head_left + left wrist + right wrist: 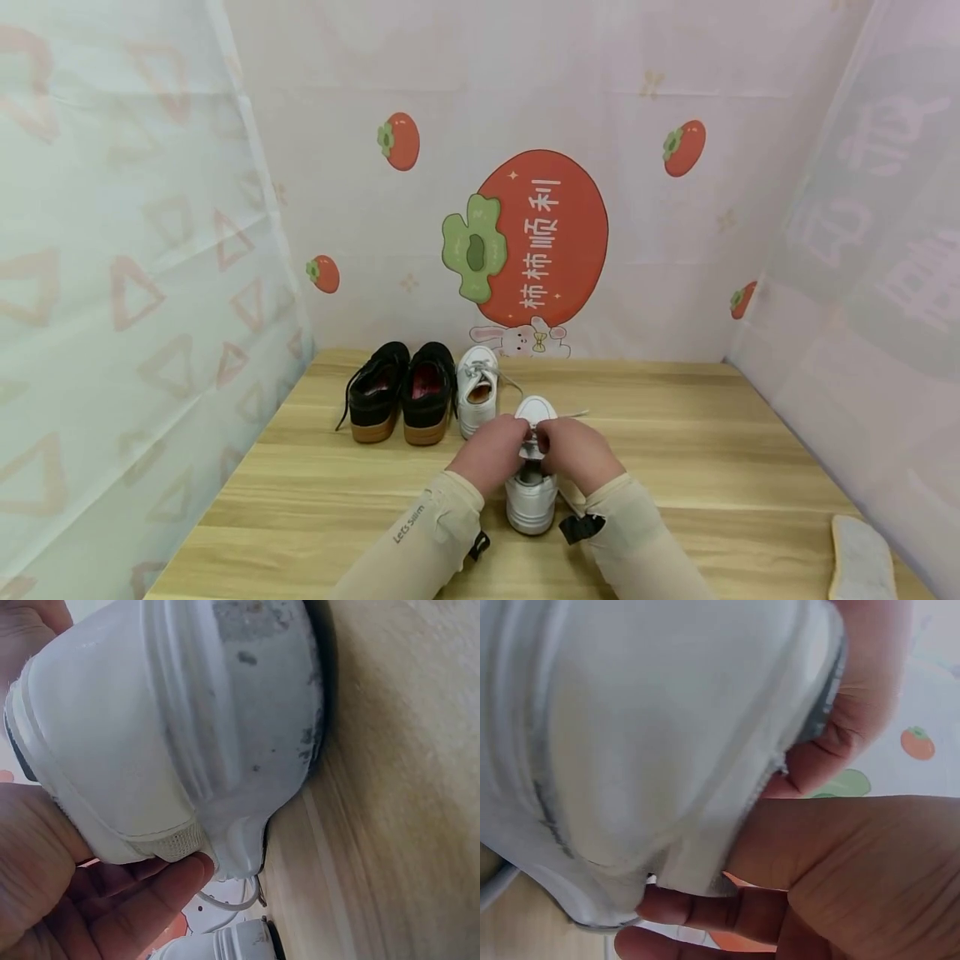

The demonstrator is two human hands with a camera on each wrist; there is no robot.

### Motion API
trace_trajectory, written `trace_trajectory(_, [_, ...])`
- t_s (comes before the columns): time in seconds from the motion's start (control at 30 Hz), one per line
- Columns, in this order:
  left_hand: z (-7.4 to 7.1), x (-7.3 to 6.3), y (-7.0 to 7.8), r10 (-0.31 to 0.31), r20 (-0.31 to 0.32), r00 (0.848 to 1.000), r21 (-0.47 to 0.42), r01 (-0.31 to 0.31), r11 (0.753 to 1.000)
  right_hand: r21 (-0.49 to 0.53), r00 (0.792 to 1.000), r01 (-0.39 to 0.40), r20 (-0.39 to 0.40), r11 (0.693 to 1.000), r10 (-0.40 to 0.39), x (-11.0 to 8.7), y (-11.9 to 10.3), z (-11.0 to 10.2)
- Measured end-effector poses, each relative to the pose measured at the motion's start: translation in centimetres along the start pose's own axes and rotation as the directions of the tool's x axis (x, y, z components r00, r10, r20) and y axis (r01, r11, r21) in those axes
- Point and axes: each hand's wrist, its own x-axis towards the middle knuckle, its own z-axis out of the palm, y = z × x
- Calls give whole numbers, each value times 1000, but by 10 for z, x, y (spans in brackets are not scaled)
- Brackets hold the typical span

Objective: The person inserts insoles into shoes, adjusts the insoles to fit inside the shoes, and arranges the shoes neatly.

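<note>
A white sneaker (531, 507) stands on the wooden table, heel toward me and toe pointing at the back wall. My left hand (491, 450) is at its lacing from the left, with fingers curled in at the laces. From the right, my right hand (579, 450) meets it there in a similar pinch. The fingertips at the laces are mostly hidden behind the hands and the shoe. One lace end (576, 413) sticks out past the right hand. Lower fingers (161, 900) lie along the shoe's side in the left wrist view; right-hand fingers (712, 911) do likewise.
Left of the worked shoe stands another white sneaker (474, 408), its lace trailing to the right. Beside it is a pair of black shoes (375, 396) with tan soles. A pale flat pad (862, 558) lies at the right edge. Printed cloth walls (645, 275) enclose the table.
</note>
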Motion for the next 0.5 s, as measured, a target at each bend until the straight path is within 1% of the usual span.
trace_trajectory(0.1, [0, 0, -1, -7, 4, 1000, -5, 7, 1000, -57, 999, 33, -37, 998, -35, 2, -1, -1])
trace_trajectory(0.17, [0, 1, -1, -9, 10, 1000, -7, 9, 1000, -99, 995, 72, -68, 993, -79, 3, -2, -1])
trace_trajectory(0.3, [1, 2, -2, -20, 11, 1000, 10, 20, 1000, -150, 972, 173, -133, 973, -193, 9, -1, 0])
trace_trajectory(0.4, [2, 2, -1, -41, -29, 999, 17, 42, 999, -150, 962, 196, -159, 969, -220, 13, 2, 2])
trace_trajectory(0.5, [2, 1, 0, -65, -95, 993, 11, 67, 998, -123, 965, 184, -167, 975, -203, 15, 5, 4])
